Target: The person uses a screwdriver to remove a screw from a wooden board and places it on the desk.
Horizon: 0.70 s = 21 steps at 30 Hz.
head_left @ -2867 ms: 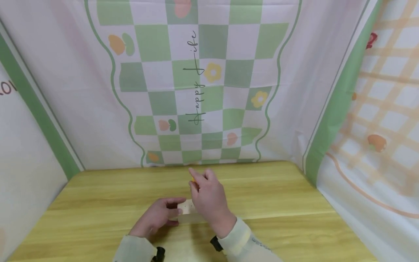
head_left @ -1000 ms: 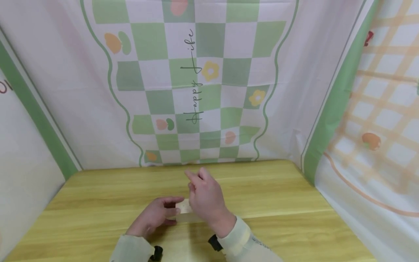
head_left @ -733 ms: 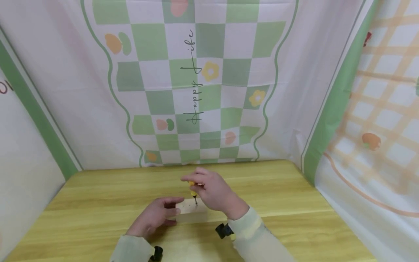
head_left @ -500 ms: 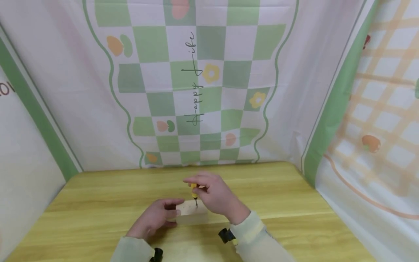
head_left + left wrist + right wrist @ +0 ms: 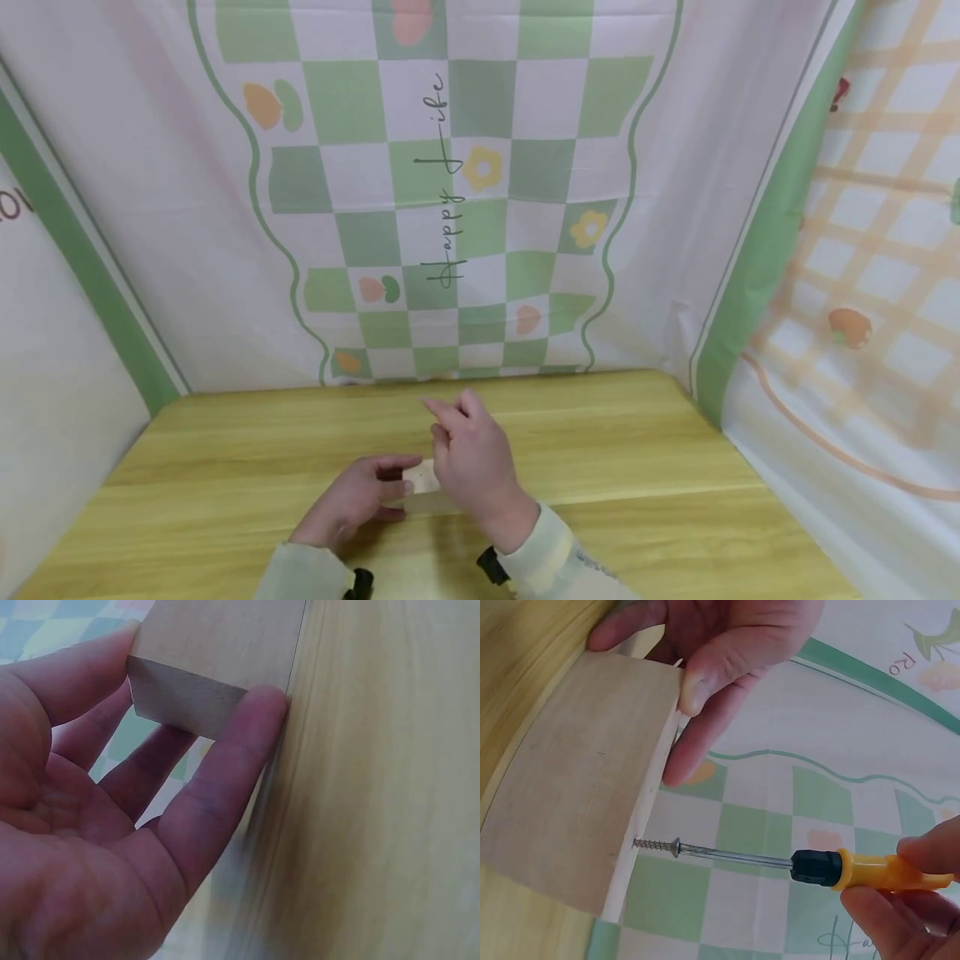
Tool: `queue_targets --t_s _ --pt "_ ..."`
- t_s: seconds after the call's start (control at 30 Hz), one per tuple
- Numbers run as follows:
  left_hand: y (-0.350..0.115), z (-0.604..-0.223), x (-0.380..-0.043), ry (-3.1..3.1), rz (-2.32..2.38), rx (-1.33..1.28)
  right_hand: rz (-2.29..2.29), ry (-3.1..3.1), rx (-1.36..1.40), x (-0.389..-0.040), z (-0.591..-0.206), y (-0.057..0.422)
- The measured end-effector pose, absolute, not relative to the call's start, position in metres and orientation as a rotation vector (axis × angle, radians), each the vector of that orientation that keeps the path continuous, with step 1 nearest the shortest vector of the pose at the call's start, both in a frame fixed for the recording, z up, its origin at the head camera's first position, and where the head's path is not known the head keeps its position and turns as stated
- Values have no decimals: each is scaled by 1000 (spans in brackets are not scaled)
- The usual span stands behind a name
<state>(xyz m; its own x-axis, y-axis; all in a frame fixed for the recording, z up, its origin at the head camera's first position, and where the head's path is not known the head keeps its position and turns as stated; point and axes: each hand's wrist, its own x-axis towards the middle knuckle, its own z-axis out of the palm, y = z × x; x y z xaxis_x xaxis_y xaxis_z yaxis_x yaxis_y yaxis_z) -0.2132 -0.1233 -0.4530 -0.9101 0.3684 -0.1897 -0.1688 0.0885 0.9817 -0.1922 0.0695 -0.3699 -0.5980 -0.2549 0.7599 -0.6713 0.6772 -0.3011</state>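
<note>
Right hand (image 5: 476,467), low centre of the head frame: fingers pinch the yellow screwdriver (image 5: 885,871), lower right of the right wrist frame. Left hand (image 5: 358,497), just left of it: fingers grip one end of the wooden block (image 5: 577,765), which takes up the left of that wrist frame. Screwdriver tip sits at the head of a screw (image 5: 656,844); its point is in the block's narrow face, most thread showing. Judged step: driving the screw in. Best with shaft and screw in one line, square to that face, steady push, block braced; a slant could let the tip slip. Block rests on the desk (image 5: 637,467), lower centre of the head frame, patterned cloth (image 5: 480,100) behind. Containers: none seen
</note>
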Motion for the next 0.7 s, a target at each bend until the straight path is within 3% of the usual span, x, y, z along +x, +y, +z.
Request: queue_targets --t_s 0.17,0.47,0.7 --pt "-123 -452 -213 1985 1864 191 819 -2216 763 -195 -365 77" --pt "-122 -450 -212 2013 1854 177 1155 -2311 1163 -220 -360 107" --pt "-123 -449 -212 2002 1851 199 1121 -2248 1147 -215 -366 99"
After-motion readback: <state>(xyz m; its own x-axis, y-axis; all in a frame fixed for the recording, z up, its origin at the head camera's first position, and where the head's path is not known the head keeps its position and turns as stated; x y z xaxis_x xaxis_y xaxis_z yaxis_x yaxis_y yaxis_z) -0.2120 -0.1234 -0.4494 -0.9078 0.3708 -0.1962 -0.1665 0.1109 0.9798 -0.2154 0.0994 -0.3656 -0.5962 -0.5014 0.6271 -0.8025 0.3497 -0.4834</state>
